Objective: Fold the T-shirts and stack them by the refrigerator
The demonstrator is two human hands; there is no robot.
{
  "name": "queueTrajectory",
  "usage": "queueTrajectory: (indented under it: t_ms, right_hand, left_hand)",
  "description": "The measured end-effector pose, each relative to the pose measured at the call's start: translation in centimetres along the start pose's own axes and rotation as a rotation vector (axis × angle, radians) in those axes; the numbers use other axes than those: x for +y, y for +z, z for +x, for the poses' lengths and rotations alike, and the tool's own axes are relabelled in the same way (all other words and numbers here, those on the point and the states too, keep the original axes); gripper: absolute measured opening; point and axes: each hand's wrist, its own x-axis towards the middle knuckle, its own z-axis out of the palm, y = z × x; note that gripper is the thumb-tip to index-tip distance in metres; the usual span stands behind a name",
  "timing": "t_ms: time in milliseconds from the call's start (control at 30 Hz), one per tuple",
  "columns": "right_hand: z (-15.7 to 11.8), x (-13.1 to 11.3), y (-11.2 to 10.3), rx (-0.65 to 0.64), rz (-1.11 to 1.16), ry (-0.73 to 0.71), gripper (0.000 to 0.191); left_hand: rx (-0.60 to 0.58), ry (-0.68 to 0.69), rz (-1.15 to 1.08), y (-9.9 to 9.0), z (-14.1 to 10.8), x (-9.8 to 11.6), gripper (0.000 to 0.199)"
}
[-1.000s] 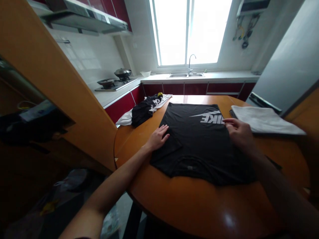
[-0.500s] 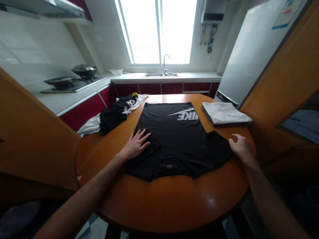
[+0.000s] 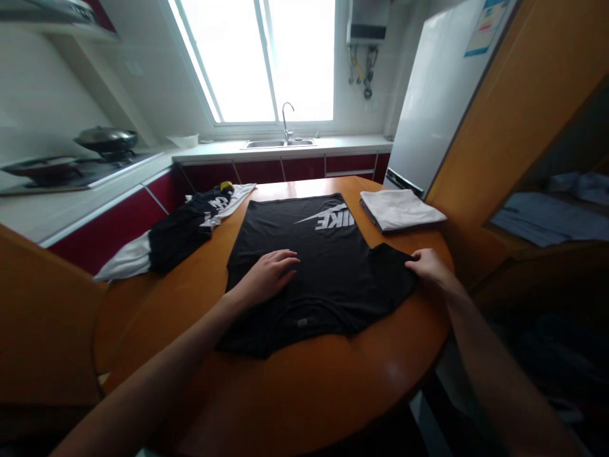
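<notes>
A black T-shirt point(image 3: 309, 273) with a white logo lies spread on the round wooden table point(image 3: 380, 374), its neckline toward me. My right hand point(image 3: 428, 265) pinches the edge of the sleeve on the right side. Over the left part of the shirt is my left hand point(image 3: 271, 274), palm down with its fingers stretched out; whether it presses on the cloth I cannot tell. The sleeve on the left is partly hidden under my left hand and forearm.
A folded white garment point(image 3: 402, 209) lies at the table's far right, on a darker layer. Loosely heaped black and white clothes point(image 3: 181, 238) lie along the left edge. Beyond the table are a counter with a sink point(image 3: 280, 144), a stove with pans point(image 3: 107, 141) and a fridge point(image 3: 432, 95).
The view has turned to the right. My right hand has come to the sleeve edge and closed on it. My left hand has shifted inward over the shirt, its fingers less spread.
</notes>
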Motion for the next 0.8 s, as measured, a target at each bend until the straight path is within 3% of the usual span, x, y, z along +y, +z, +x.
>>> queueTrajectory:
  t_ms: [100, 200, 267, 367, 433, 600, 700, 800]
  right_hand:
    - [-0.5, -2.9, -0.6, 0.024, 0.217, -0.055, 0.003]
    - [-1.5, -7.2, -0.6, 0.022, 0.390, -0.157, 0.010]
    - [-2.2, -10.1, -0.2, -0.120, 0.499, -0.252, 0.016]
    - [-2.1, -13.3, 0.6, -0.484, 0.607, -0.340, 0.023]
    - [-0.8, -14.2, 1.2, -0.517, 0.627, -0.334, 0.023]
    - [4.0, -12.7, 3.3, -0.236, 0.562, -0.274, 0.010]
    - [5.2, -10.7, 5.2, -0.133, 0.455, -0.380, 0.011]
    - [5.1, -9.1, 6.6, -0.124, 0.347, -0.506, 0.014]
  left_hand:
    - [-0.007, -0.071, -0.293, 1.2, 3.3, 2.8, 0.032]
    - [-0.084, -0.257, -0.715, 2.8, 6.4, 5.7, 0.040]
    - [-0.157, -0.405, -1.012, 3.7, 7.8, 7.3, 0.051]
    - [-0.158, -0.542, -1.221, 4.7, 8.5, 8.8, 0.061]
    - [-0.131, -0.552, -1.186, 5.3, 8.3, 9.1, 0.065]
    - [-0.119, -0.426, -0.889, 6.9, 7.4, 8.1, 0.047]
    - [-0.138, -0.371, -0.731, 7.7, 7.3, 7.5, 0.041]
    - [-0.070, -0.271, -0.630, 7.9, 7.4, 7.1, 0.042]
